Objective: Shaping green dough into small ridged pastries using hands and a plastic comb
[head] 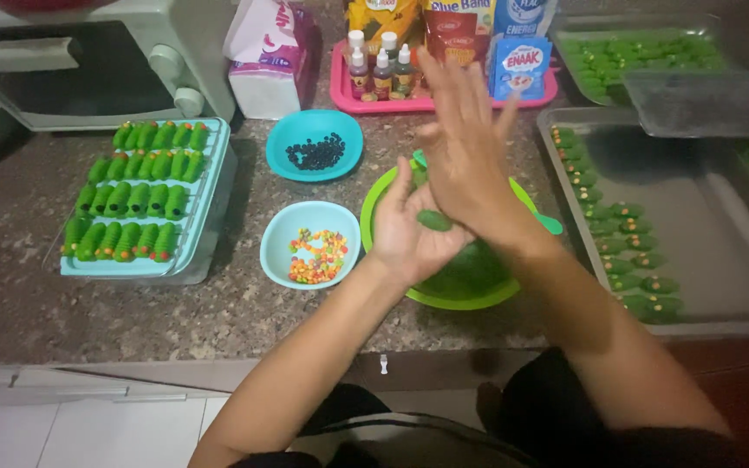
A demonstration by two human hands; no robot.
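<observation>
My left hand lies palm up over a lime green bowl that holds a mound of green dough. A small piece of green dough rests on that palm. My right hand presses flat across it with fingers straight, so the piece sits between the two palms. Left of the bowl, a pale blue bowl holds small coloured candies. Behind that one, a teal bowl holds small dark beads.
A light blue rack at the left carries rows of green caterpillar-shaped cookies. A metal baking tray at the right has more along its left side. A pink tray with small bottles and packets, a tissue pack and an oven stand behind.
</observation>
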